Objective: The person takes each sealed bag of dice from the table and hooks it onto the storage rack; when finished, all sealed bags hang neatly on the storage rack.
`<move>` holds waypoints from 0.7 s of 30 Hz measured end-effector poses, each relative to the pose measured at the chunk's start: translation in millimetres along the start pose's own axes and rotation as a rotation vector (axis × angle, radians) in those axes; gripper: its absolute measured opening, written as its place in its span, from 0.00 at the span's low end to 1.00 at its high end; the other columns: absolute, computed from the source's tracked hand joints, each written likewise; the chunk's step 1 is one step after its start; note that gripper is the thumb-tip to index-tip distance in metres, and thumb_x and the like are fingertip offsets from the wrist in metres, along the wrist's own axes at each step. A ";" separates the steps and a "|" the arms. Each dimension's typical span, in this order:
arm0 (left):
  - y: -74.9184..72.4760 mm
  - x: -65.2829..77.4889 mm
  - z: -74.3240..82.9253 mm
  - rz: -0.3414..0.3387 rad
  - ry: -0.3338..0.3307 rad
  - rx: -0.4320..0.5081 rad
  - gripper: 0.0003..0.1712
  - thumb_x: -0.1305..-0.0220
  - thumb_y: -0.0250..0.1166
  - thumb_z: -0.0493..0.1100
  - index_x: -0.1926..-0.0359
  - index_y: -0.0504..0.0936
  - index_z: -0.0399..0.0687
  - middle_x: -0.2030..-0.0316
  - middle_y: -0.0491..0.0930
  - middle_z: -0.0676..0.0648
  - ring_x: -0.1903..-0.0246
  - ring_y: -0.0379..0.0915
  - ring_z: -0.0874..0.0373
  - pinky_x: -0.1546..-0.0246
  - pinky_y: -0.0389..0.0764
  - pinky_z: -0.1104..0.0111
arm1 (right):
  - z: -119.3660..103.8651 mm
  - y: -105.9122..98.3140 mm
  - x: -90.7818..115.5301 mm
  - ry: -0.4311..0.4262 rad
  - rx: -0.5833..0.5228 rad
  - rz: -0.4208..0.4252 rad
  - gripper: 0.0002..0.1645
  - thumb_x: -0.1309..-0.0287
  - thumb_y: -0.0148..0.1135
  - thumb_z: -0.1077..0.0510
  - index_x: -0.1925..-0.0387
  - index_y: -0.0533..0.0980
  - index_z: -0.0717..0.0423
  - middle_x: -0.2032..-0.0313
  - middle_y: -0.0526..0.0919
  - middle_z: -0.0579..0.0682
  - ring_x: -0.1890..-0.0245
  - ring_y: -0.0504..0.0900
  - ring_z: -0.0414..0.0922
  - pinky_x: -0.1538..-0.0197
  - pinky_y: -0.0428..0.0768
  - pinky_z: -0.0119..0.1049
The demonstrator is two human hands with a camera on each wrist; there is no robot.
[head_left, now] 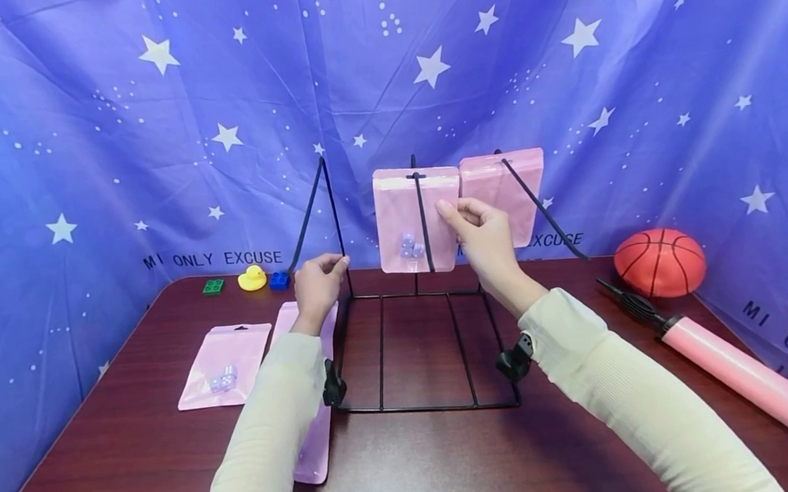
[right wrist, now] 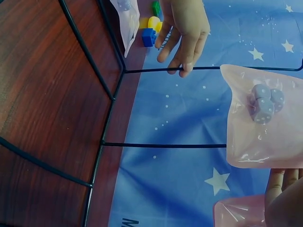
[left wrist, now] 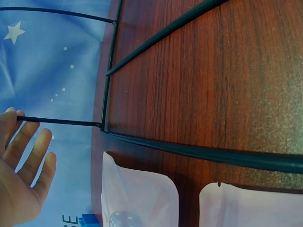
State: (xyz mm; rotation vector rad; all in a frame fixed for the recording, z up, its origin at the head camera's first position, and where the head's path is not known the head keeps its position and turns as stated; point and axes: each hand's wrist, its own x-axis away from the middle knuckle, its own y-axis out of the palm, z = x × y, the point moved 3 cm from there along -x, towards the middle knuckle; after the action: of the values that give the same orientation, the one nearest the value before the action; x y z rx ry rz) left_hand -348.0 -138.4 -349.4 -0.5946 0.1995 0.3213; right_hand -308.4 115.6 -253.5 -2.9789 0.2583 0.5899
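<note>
A black wire rack [head_left: 429, 408] stands on the table, with prongs sloping forward from its upright frame. My left hand [head_left: 318, 287] pinches the rack's left upright between thumb and fingers; its other fingers fan out in the left wrist view. A pink zip pouch [head_left: 394, 211] with purple dice [right wrist: 263, 105] inside hangs by its slot on the middle prong. My right hand [head_left: 487, 242] pinches that pouch's right edge. Behind this hand, a second pink pouch [head_left: 524, 182] hangs on the right prong [head_left: 536, 202]; its lower part is partly hidden. The left prong [head_left: 305, 226] carries nothing.
Left of the rack lie a pink pouch with dice [head_left: 212, 364] and pink packaging [head_left: 313, 453] partly under my left arm. Farther back are a green brick [head_left: 213, 287], a yellow duck [head_left: 252, 278] and a blue brick [head_left: 279, 280]. A basketball [head_left: 659, 262] and pink pump [head_left: 744, 373] lie right.
</note>
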 end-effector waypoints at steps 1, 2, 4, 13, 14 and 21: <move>0.0 0.2 -0.2 0.000 -0.001 0.001 0.17 0.28 0.65 0.51 0.49 0.89 0.46 0.59 0.89 0.42 0.57 0.83 0.48 0.50 0.76 0.55 | 0.4 0.4 -1.3 0.000 0.002 0.002 0.16 0.34 0.68 0.52 0.59 0.82 0.63 0.80 0.79 0.36 0.78 0.70 0.33 0.72 0.71 0.25; 0.0 0.5 -0.3 0.001 -0.002 0.004 0.17 0.28 0.65 0.51 0.49 0.89 0.46 0.59 0.89 0.42 0.57 0.84 0.48 0.50 0.76 0.55 | 0.6 0.8 -2.3 0.000 0.001 0.003 0.15 0.34 0.68 0.52 0.59 0.82 0.63 0.80 0.79 0.36 0.78 0.70 0.33 0.72 0.71 0.25; -0.1 1.0 -0.2 0.004 -0.002 0.005 0.17 0.28 0.65 0.51 0.49 0.89 0.46 0.59 0.89 0.42 0.58 0.84 0.48 0.50 0.76 0.55 | 1.1 1.5 -4.4 -0.001 -0.009 0.004 0.14 0.34 0.68 0.52 0.61 0.81 0.62 0.80 0.78 0.37 0.79 0.69 0.32 0.74 0.70 0.25; 0.5 1.1 -0.4 0.010 -0.003 -0.013 0.17 0.29 0.65 0.51 0.49 0.89 0.47 0.56 0.88 0.43 0.51 0.81 0.46 0.47 0.74 0.53 | 2.2 2.6 -11.6 0.000 -0.057 -0.004 0.13 0.34 0.68 0.52 0.62 0.81 0.60 0.85 0.73 0.39 0.87 0.63 0.32 0.83 0.61 0.25; 0.7 0.9 -0.9 0.011 -0.002 -0.013 0.17 0.29 0.65 0.51 0.49 0.89 0.46 0.56 0.89 0.43 0.52 0.81 0.46 0.47 0.74 0.53 | 2.3 2.9 -12.4 -0.001 -0.059 -0.004 0.13 0.34 0.68 0.52 0.62 0.81 0.60 0.85 0.73 0.39 0.88 0.62 0.32 0.83 0.61 0.25; 1.4 0.0 -2.2 0.008 -0.009 0.001 0.17 0.29 0.65 0.51 0.49 0.89 0.46 0.58 0.89 0.43 0.55 0.82 0.48 0.49 0.75 0.54 | 3.9 4.8 -17.3 0.002 -0.050 0.015 0.13 0.34 0.68 0.52 0.62 0.81 0.59 0.85 0.73 0.39 0.88 0.62 0.32 0.84 0.61 0.25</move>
State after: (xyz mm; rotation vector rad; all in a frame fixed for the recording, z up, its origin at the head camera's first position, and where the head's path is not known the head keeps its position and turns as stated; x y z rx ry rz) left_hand -348.7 -138.6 -351.9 -0.5919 0.1938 0.3318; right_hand -326.5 113.9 -250.6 -3.0283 0.2696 0.6041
